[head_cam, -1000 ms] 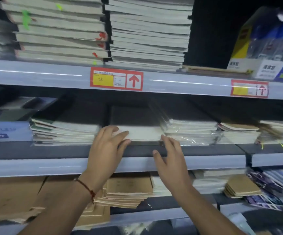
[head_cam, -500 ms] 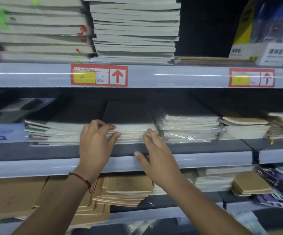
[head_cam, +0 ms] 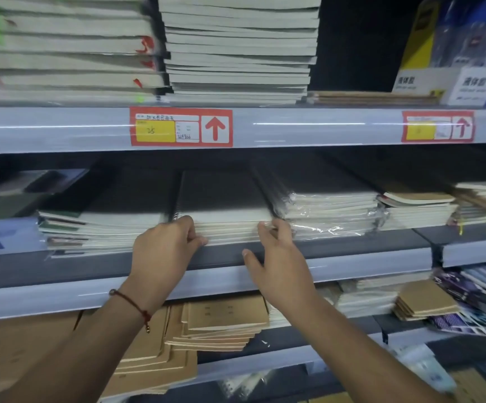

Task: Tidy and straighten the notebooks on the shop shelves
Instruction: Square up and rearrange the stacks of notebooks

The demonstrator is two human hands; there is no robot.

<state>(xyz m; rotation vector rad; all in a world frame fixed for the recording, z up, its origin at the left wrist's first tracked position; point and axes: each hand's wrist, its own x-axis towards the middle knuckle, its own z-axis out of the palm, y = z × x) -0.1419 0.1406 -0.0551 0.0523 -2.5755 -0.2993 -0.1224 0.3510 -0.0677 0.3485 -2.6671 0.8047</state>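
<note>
While both hands work at the middle shelf [head_cam: 308, 251], they bracket one stack of dark-covered notebooks [head_cam: 221, 225] at its front edge. The left hand [head_cam: 163, 251] grips the stack's left front corner: its fingers curl over the page edges near the spiral binding, with the thumb pressed against the lower pages. A red cord bracelet [head_cam: 132, 305] circles that wrist. The right hand [head_cam: 279, 266] sits at the stack's right front corner, fingers bent around the edge where the clear wrapping begins, thumb spread out below against the dark shelf lip. Whether those fingers clamp the pages or only press on them cannot be told.

Immediately left of the left hand lies a looser pile of notebooks [head_cam: 99, 231] with green-edged covers, its edges uneven. Immediately right of the right hand stands a plastic-wrapped stack [head_cam: 331, 213], and beyond it a shorter pile with tan covers [head_cam: 416, 207].

Above the hands, a red and yellow price label [head_cam: 180, 128] with an upward arrow is fixed to the upper shelf rail [head_cam: 308, 126]; tall stacks of pale-edged notebooks [head_cam: 238, 48] rest on that shelf. Below the forearms, brown kraft notebooks [head_cam: 221, 324] lie fanned and skewed on the lower shelf.
</note>
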